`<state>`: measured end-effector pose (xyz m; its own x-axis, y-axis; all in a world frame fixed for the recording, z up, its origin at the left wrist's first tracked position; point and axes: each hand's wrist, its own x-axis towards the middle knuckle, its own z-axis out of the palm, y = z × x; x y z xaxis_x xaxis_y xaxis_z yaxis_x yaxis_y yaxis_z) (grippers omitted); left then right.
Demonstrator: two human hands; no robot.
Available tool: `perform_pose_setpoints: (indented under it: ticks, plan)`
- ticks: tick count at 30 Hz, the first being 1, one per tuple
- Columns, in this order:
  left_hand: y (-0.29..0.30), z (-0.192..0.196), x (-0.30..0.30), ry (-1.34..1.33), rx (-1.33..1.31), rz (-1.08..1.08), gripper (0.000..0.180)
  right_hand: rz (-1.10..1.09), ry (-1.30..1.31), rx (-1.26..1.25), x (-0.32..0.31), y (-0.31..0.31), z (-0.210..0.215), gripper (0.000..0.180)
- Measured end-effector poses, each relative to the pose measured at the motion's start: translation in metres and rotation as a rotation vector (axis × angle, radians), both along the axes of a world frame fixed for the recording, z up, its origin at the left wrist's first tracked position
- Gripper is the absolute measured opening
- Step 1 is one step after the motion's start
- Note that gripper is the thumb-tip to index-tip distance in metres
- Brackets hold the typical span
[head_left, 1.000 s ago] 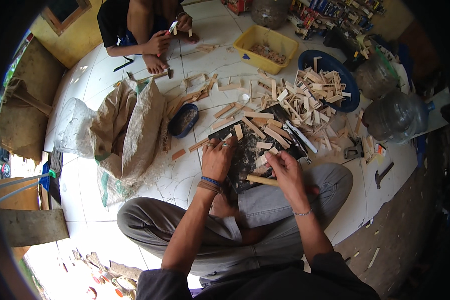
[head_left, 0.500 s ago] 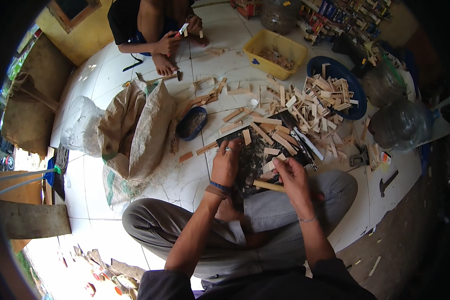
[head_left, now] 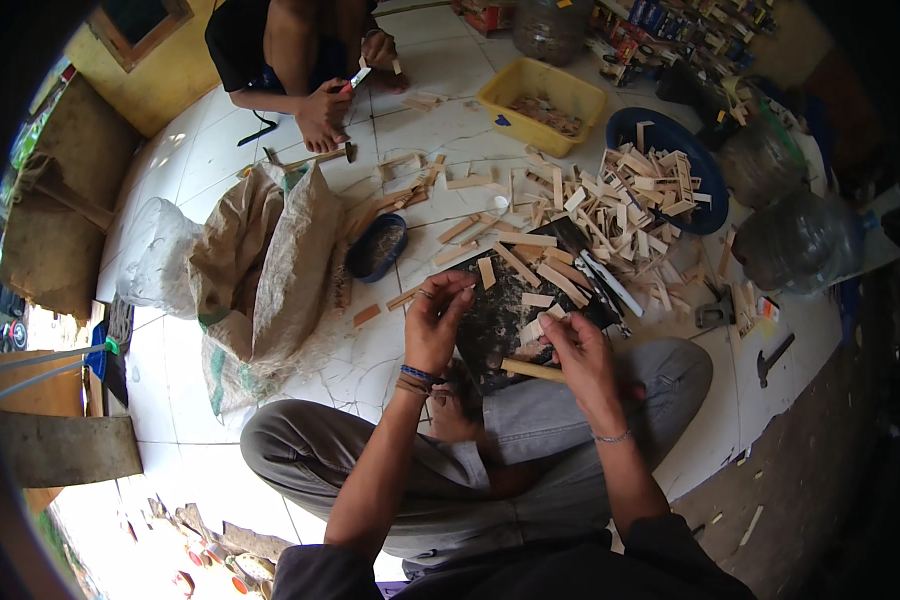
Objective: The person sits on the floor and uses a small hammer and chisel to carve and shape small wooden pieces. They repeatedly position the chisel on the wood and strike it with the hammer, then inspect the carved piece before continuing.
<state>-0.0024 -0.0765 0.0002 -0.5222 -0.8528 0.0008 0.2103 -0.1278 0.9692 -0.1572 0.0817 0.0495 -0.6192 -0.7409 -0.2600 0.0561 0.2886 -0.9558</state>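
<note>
My left hand [head_left: 436, 322] is raised over the left edge of a dark work board [head_left: 485, 345], thumb and fingertips pinched together; whatever they hold is too small to make out. Between the thumb and fingers of my right hand [head_left: 582, 362] is a small pale wooden piece [head_left: 548, 318], held above the board's right part. A wooden stick [head_left: 532, 371] lies across the board's near edge, close to my right hand. Several cut wood strips [head_left: 515, 263] rest on the board's far part, beside a white rod [head_left: 613, 284].
A heap of wood pieces [head_left: 610, 205] spills from a blue basin [head_left: 712, 165]. Beyond stands a yellow tub [head_left: 540, 95]. At left are a woven sack [head_left: 285, 260] and a small blue dish [head_left: 377, 248]. A hammer [head_left: 775, 360] lies right. Another person's hand [head_left: 322, 110] holds a knife.
My left hand has drawn back slightly left, its fingers turning upward. My right hand stays nearly in place with the wooden piece. The whole view has shifted a little.
</note>
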Motion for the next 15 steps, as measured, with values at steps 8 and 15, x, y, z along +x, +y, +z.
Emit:
perform_pose_setpoints:
  ticks: [8,15]
  plan:
    - [0.008,0.018,0.0,0.098,0.096,-0.048,0.031,-0.002,-0.013,0.028,0.0,0.0,0.001,0.035]
    - [0.018,0.026,-0.002,0.141,0.164,-0.133,0.017,0.02,-0.027,0.072,-0.002,-0.001,0.003,0.026]
